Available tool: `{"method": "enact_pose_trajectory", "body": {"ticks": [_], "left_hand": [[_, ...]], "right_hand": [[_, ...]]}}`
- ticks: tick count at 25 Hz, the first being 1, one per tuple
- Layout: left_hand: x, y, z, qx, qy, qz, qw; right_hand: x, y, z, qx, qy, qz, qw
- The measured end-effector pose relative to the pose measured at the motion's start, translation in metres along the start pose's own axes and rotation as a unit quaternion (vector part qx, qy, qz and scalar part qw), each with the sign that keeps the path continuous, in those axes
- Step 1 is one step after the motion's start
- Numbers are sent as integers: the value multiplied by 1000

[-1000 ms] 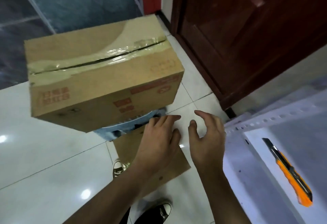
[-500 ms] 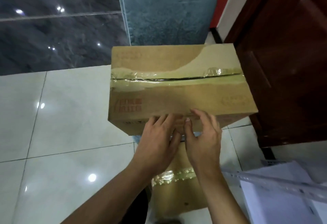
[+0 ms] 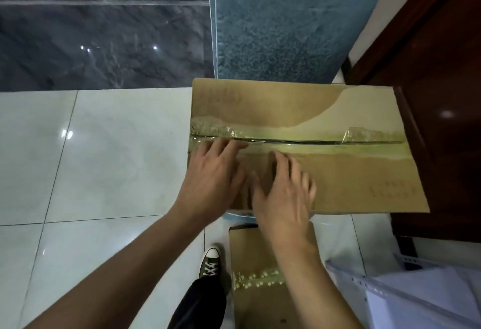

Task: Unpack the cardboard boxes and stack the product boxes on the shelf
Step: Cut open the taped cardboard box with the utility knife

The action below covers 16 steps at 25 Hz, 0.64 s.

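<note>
The taped cardboard box (image 3: pixel 338 172), seam slit but flaps down so contents cannot be seen, sits on the blue chair (image 3: pixel 281 29) at 12 o'clock, left hand (image 3: pixel 210 175) and right hand (image 3: pixel 283 196) resting flat, fingers spread, on its near flap.

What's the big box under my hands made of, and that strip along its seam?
Box: plain brown cardboard, matte, its top layer torn away in a paler patch. Strip: clear plastic packing tape by its glossy, wrinkled look, slit along the seam.

The right hand (image 3: pixel 282 193) is motion-blurred; faint print on the cardboard box (image 3: pixel 338 172) is unreadable
</note>
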State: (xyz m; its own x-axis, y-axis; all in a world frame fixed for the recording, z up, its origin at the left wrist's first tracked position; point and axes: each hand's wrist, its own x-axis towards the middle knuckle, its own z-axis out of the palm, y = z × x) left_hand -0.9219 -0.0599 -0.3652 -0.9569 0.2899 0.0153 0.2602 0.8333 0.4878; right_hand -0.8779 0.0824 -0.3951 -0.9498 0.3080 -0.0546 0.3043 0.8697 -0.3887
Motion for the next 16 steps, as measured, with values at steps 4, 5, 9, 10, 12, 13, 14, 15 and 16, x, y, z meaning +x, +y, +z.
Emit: {"method": "enact_pose_trajectory", "body": {"ticks": [4,5,9,10,12,13,14,15,16], "left_hand": [[35,-30,-1,67,-4,4,998],[42,-37,-1,78,-12,9,997],[73,-53,-1,135,-55,46,988],[82,-55,0,155,-59,60,984],[99,-58,-1,206,-77,86,972],[107,-59,0,229,-98,99,963],[111,-60,0,248,-118,112,955],[113,-62,1,264,-134,125,947],[113,-64,1,283,-142,138,939]], "right_hand": [[0,-7,20,-67,18,8,998],[-1,-7,23,-77,17,9,997],[3,-8,21,-101,-3,24,995],[4,-9,21,-104,-7,28,994],[5,-11,20,-107,-10,32,994],[6,-12,20,-108,-10,35,993],[6,-12,20,-111,-10,39,993],[6,-12,20,-114,-12,41,993],[6,-13,20,-113,-13,41,993]]}}
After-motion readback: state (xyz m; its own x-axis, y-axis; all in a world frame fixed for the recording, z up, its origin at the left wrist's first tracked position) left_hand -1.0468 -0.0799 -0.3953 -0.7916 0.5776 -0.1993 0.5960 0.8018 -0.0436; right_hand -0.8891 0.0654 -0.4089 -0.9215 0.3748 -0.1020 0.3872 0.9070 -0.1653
